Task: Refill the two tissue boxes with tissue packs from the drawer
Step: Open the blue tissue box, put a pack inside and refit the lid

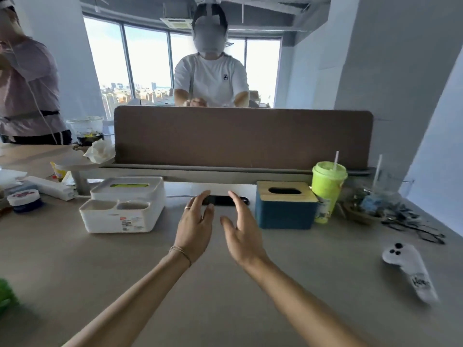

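Observation:
A white plastic tissue box [125, 209] with two front cups stands on the desk at left of centre; something green shows in its top slot. A blue tissue box with a wooden lid [285, 209] stands at right of centre, its oval slot dark. My left hand [194, 229] and my right hand [241, 231] hover over the desk between the two boxes, both empty with fingers spread. No drawer and no tissue pack is in view.
A brown divider panel [243, 139] closes the desk's far side, a dark cable slot [223, 200] in front of it. A green cup with straw [327, 191], glasses [416, 230] and a white cloth [411, 269] lie right. Jars and clutter sit left. Two people stand beyond.

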A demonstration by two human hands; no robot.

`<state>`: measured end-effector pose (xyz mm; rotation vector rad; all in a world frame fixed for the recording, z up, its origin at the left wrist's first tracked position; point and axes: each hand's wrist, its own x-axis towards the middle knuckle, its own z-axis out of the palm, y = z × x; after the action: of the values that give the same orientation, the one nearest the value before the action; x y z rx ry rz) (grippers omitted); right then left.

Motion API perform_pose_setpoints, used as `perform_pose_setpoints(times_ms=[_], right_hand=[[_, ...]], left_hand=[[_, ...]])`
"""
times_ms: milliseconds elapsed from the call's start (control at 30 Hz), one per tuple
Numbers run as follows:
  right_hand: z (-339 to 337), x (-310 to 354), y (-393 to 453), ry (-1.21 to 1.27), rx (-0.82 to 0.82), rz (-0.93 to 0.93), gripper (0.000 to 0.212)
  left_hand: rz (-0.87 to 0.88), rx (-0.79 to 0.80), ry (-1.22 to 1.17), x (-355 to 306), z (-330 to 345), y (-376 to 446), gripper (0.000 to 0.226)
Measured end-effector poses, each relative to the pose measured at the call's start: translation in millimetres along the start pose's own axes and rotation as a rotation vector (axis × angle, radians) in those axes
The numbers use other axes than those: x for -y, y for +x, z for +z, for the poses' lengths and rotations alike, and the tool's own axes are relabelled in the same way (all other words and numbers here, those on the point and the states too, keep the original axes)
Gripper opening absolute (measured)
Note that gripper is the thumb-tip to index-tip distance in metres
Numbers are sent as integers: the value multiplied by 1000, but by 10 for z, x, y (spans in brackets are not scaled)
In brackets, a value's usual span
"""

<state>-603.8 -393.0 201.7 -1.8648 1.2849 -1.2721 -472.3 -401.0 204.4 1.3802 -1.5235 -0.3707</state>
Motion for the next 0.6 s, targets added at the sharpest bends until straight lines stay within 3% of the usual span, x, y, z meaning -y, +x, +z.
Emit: perform_pose_setpoints(times_ms=[267, 467, 600], right_hand=[[-1118, -604, 43, -189, -302, 188, 64], [-1373, -925, 223, -167, -249, 262, 70], [-1363, -1017, 319, -176, -202, 276, 70]], left_hand=[[-96, 169, -221, -294, 957, 77, 47], [-106, 282, -262, -392, 1393, 287, 46], [-96, 273, -201, -335, 1576, 374, 47]])
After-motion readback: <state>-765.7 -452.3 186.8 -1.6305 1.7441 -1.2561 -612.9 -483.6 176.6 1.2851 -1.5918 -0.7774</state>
